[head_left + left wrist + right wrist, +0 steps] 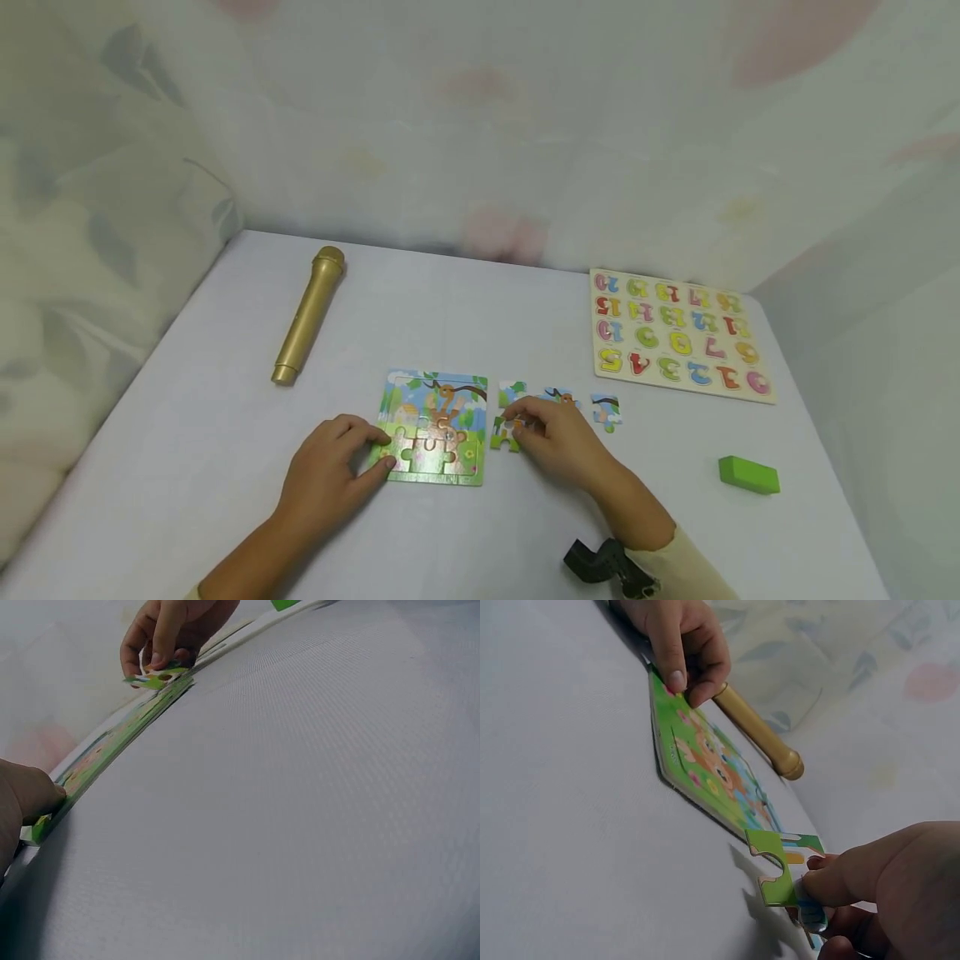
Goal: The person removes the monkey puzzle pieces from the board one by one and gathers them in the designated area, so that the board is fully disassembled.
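A jigsaw puzzle board (431, 429) with a cartoon animal scene lies flat near the middle of the table. At its left edge, my left hand (330, 462) holds the board between thumb and fingers. My right hand (562, 442) pinches a green jigsaw piece (778, 889) just off the board's right side, raised above the tabletop in the right wrist view. Behind those fingers lie a blue-and-green piece (512, 390) and a partly hidden piece (558, 393). Another loose piece (606, 411) rests farther right.
A gold microphone (307, 317) lies at the back left. A wooden number board (678, 337) sits at the back right, with a green block (748, 475) in front of it. Patterned cloth (480, 125) hangs behind the table. A black strap (607, 565) is round the right wrist.
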Tool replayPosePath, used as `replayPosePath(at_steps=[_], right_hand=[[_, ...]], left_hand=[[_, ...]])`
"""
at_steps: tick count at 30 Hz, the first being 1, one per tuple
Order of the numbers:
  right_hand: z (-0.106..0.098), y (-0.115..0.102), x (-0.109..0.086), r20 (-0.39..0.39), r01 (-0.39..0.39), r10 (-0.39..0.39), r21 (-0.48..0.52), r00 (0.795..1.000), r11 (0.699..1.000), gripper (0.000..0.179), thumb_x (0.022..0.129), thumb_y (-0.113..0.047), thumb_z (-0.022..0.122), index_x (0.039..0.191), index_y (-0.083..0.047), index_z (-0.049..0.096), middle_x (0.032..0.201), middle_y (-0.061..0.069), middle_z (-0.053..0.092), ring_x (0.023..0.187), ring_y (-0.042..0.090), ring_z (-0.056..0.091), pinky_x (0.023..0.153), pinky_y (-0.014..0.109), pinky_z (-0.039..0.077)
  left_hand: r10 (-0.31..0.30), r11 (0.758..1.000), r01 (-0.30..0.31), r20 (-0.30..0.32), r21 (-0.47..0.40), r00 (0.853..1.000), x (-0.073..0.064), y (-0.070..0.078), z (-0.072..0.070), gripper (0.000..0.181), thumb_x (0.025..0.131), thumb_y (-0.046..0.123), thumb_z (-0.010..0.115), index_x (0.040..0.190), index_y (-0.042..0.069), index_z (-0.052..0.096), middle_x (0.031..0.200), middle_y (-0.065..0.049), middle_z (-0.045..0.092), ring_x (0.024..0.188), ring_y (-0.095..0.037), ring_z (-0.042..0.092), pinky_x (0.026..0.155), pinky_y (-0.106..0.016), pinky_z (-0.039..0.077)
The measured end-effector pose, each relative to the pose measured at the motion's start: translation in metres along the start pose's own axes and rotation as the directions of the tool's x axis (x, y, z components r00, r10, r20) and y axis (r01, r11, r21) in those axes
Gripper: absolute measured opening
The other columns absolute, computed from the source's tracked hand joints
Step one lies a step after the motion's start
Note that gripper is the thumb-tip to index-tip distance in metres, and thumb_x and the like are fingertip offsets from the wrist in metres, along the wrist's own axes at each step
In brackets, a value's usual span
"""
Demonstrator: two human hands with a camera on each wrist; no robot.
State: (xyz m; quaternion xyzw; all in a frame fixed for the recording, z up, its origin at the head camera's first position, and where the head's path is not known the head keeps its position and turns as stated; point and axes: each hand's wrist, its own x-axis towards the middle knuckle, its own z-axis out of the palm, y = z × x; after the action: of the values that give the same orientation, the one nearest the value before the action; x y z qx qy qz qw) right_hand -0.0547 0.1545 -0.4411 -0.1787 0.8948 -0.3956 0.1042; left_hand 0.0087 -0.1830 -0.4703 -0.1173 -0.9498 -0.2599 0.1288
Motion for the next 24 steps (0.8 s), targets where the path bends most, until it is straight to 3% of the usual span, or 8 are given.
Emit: replayPosePath(at_steps=[4,12,16,24], right_hand=[[0.001,0.004,-0.004,-0.020,-0.004,0.004,-0.014,1.000,1.000,0.024,0.096,-0.003,0.073,0.109,-0.021,0.080,0.085,-0.012,0.068,0.067,0.006,0.054,0.061,0.026,0.048],[0.007,0.010,-0.007,-0.129,0.056,-0.067,-0.091,0.989,0.994,0.023,0.090,-0.003,0.081,0.107,-0.018,0.083,0.106,-0.008,0.076,0.070,0.004,0.051,0.065,0.026,0.046],[0.009,0.013,-0.007,-0.151,0.016,-0.036,-0.130,0.988,0.991,0.022,0.089,-0.007,0.085,0.107,-0.020,0.084,0.104,-0.011,0.074,0.073,0.004,0.051,0.067,0.026,0.045],[0.010,0.012,-0.010,-0.192,-0.042,0.025,-0.087,0.981,0.995,0.020,0.087,-0.008,0.089,0.103,-0.020,0.084,0.097,-0.010,0.071,0.069,0.005,0.052,0.064,0.027,0.046]], left_hand=[[0.007,1.000,-0.007,-0.007,0.007,1.000,0.000,-0.001,0.002,0.028,0.077,0.028,0.096,0.098,0.024,0.078,0.101,0.010,0.067,0.094,-0.015,0.062,0.076,-0.041,0.052],[0.031,0.999,-0.031,-0.030,-0.008,0.999,0.000,-0.004,0.005,0.028,0.077,0.029,0.095,0.098,0.025,0.077,0.100,0.011,0.067,0.092,-0.014,0.061,0.075,-0.039,0.052],[0.031,1.000,-0.031,-0.030,-0.004,0.999,0.001,-0.004,0.004,0.027,0.077,0.028,0.095,0.098,0.024,0.078,0.100,0.009,0.067,0.091,-0.014,0.060,0.074,-0.039,0.051],[0.028,1.000,-0.028,-0.036,-0.011,0.999,0.001,-0.003,0.004,0.027,0.076,0.027,0.095,0.097,0.024,0.078,0.099,0.010,0.067,0.092,-0.015,0.062,0.075,-0.040,0.052]])
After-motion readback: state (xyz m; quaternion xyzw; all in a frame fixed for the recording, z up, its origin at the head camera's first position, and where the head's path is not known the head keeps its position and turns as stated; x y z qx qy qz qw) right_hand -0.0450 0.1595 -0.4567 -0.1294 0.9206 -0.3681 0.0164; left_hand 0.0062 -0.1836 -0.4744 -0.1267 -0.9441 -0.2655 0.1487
